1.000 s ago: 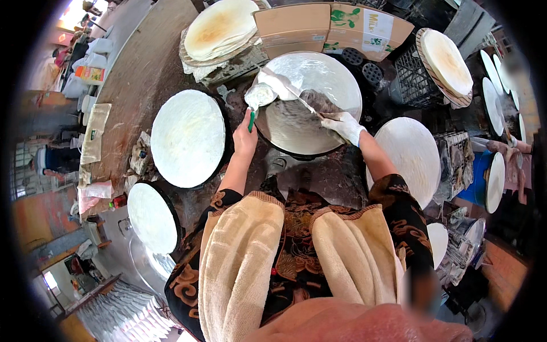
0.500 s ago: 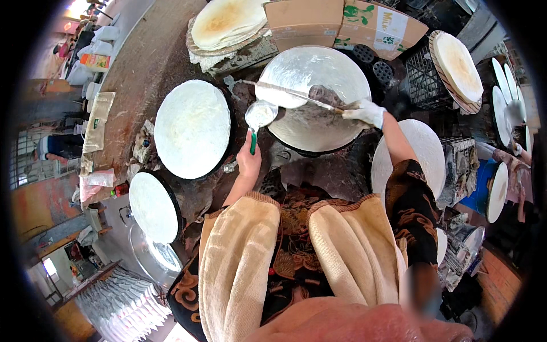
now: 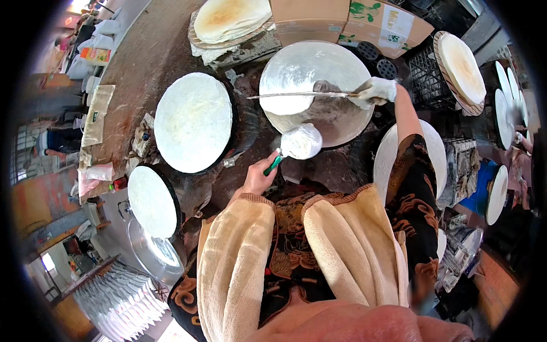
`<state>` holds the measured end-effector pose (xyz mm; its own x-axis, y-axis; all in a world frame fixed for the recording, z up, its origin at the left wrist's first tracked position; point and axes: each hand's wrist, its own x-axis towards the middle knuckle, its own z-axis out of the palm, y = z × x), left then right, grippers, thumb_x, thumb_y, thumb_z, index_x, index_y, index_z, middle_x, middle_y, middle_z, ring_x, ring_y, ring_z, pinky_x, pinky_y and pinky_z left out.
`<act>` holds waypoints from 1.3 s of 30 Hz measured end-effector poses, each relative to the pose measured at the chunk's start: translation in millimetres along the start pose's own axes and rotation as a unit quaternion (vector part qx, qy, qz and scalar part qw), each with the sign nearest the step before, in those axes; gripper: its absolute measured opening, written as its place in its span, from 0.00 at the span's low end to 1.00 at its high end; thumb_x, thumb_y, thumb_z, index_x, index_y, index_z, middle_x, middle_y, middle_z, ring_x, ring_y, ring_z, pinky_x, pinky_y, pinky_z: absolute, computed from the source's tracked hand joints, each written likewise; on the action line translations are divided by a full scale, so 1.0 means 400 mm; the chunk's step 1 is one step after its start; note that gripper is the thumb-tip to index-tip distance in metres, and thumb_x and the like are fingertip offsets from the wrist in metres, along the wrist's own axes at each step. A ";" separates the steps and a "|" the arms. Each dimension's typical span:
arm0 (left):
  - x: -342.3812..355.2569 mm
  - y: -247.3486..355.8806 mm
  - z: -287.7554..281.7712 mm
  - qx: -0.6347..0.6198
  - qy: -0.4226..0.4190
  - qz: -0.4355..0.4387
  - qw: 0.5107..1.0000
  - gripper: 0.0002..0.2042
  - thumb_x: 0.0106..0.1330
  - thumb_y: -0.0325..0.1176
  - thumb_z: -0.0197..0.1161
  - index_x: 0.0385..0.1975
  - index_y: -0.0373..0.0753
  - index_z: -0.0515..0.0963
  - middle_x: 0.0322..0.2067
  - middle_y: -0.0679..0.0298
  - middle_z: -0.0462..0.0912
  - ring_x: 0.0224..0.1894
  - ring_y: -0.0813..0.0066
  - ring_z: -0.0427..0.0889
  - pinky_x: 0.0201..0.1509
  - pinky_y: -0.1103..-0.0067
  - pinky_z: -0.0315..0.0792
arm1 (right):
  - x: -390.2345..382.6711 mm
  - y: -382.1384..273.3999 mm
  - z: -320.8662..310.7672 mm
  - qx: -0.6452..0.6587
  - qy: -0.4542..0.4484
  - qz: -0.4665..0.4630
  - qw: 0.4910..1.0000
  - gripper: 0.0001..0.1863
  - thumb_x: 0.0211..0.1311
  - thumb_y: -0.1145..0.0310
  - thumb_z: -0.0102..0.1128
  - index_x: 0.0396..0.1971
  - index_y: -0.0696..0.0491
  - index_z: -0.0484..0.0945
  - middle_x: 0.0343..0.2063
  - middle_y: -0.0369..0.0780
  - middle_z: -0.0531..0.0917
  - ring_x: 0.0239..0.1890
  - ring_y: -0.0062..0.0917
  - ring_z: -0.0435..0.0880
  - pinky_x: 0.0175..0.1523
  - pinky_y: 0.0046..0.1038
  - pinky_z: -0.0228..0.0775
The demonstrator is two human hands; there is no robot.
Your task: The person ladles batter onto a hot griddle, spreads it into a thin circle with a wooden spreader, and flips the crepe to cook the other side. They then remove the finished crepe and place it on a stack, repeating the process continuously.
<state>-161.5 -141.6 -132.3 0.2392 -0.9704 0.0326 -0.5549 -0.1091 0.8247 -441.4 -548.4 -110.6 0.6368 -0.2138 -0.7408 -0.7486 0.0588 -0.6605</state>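
Observation:
My left hand (image 3: pixel 259 178) is closed around the green handle of a ladle (image 3: pixel 302 141). White batter coats its bowl, which hangs over the near edge of a large round griddle (image 3: pixel 350 119). Wet white batter (image 3: pixel 288 68) covers the griddle's left and upper part; the lower right is thinly coated, with a darker grey patch. My right hand (image 3: pixel 374 91), in a whitish glove, grips one end of a long thin spreader blade (image 3: pixel 290 94). The blade lies nearly level across the griddle, its far end reaching past the left rim.
Two round griddles with pale flatbreads (image 3: pixel 194 122) (image 3: pixel 151 202) stand at left, another (image 3: pixel 424 154) under my right forearm. Stacked flatbreads (image 3: pixel 231 20) sit at the back left and on a woven tray (image 3: pixel 441 85) at right. Cardboard (image 3: pixel 310 23) and perforated black briquettes (image 3: pixel 386 69) lie behind.
My left hand has carried the ladle to the right and nearer to me. My right hand has moved slightly right and away, and the spreader has swung from slanting to nearly level.

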 end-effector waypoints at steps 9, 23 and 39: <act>0.114 0.147 -0.157 -0.517 0.167 -0.120 0.831 0.10 0.66 0.25 0.52 0.46 0.42 0.69 0.15 0.70 0.65 0.12 0.85 0.61 0.12 0.88 0.55 | 0.069 -0.050 0.019 -0.084 -0.015 -0.021 0.996 0.16 0.58 0.56 0.59 0.36 0.54 0.78 0.14 0.29 0.70 0.12 0.14 0.61 0.16 0.20 0.50; 0.075 0.165 -0.342 -0.660 0.223 -0.031 0.717 0.11 0.73 0.34 0.44 0.49 0.37 0.66 0.18 0.68 0.63 0.13 0.83 0.60 0.11 0.86 0.58 | 0.052 -0.045 -0.015 -0.031 -0.063 0.026 0.997 0.17 0.55 0.57 0.63 0.40 0.52 0.79 0.14 0.29 0.69 0.12 0.13 0.60 0.16 0.19 0.49; -0.031 -0.040 -0.591 -0.786 0.157 -0.013 0.598 0.14 0.72 0.37 0.48 0.25 0.36 0.63 0.17 0.69 0.63 0.11 0.86 0.59 0.08 0.89 0.59 | -0.243 0.096 0.807 0.387 0.211 -0.063 0.895 0.32 0.52 0.62 0.66 0.56 0.60 0.69 0.48 0.41 0.76 0.50 0.23 0.73 0.55 0.21 0.63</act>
<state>32.6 -77.0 -12.4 0.5057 -0.8580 -0.0904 0.8276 0.4528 0.3317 -472.3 -210.4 -103.7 0.4584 -0.6059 -0.6502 -0.2191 0.6319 -0.7434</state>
